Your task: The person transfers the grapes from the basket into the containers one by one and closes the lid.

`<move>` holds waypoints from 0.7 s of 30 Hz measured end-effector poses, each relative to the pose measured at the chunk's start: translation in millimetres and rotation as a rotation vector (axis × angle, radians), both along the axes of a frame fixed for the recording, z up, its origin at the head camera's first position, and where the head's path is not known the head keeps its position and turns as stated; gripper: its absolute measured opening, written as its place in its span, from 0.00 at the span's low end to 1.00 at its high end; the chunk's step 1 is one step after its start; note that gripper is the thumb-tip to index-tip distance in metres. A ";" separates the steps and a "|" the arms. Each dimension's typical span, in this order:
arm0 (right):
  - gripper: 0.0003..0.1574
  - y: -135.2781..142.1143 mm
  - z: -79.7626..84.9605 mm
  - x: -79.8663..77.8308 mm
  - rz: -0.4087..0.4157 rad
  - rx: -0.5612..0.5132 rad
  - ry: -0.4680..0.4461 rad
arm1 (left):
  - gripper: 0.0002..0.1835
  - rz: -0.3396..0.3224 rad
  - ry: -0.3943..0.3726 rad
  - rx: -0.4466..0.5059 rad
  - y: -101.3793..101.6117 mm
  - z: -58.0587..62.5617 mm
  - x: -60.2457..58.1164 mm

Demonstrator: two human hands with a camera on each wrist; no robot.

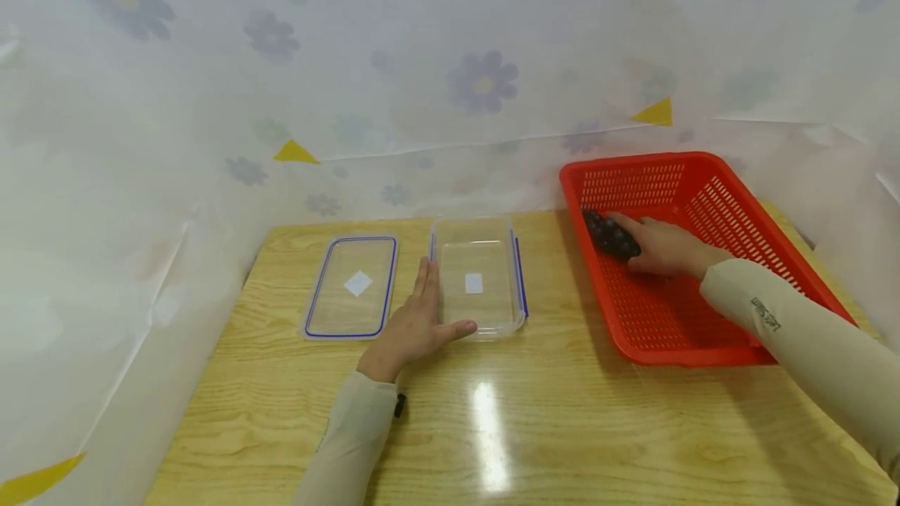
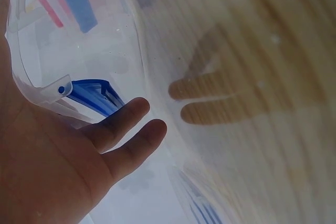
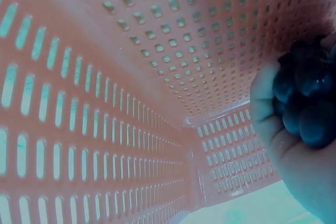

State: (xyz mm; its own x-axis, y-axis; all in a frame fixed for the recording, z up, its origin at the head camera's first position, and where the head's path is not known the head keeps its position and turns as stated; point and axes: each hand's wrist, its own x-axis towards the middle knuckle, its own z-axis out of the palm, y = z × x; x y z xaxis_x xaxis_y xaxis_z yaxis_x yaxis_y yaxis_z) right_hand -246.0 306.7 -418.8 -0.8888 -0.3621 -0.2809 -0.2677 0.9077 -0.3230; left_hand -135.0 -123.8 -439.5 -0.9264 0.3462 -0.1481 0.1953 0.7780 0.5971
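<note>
1. Here, at right of the head frame, the right hand (image 1: 661, 247) reaches into a red basket (image 1: 710, 311) and curls its fingers round a dark grape bunch (image 1: 610, 236) lying by the basket's left wall.
2. Close up, the right wrist view shows the grapes (image 3: 307, 103) pressed into that palm, at right of frame.
3. At centre, the left hand (image 1: 415, 325) lies flat on the wooden table (image 1: 562, 428), fingers straight, thumb against a clear box (image 1: 478, 276).
4. Left of the box lies a blue-rimmed lid (image 1: 351, 286).
</note>
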 end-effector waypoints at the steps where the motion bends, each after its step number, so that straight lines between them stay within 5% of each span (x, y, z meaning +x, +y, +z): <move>1: 0.58 0.5 -0.1 -0.5 0.002 0.006 0.008 | 0.67 0.000 -0.001 0.001 0.2 -0.1 -0.3; 11: 0.49 3.1 -1.0 -5.2 0.031 0.052 0.121 | 0.66 0.008 -0.010 0.011 3.6 0.4 -0.9; 21: 0.43 10.7 18.4 -5.4 0.026 0.053 0.195 | 0.65 0.015 0.003 -0.001 7.0 0.1 -4.0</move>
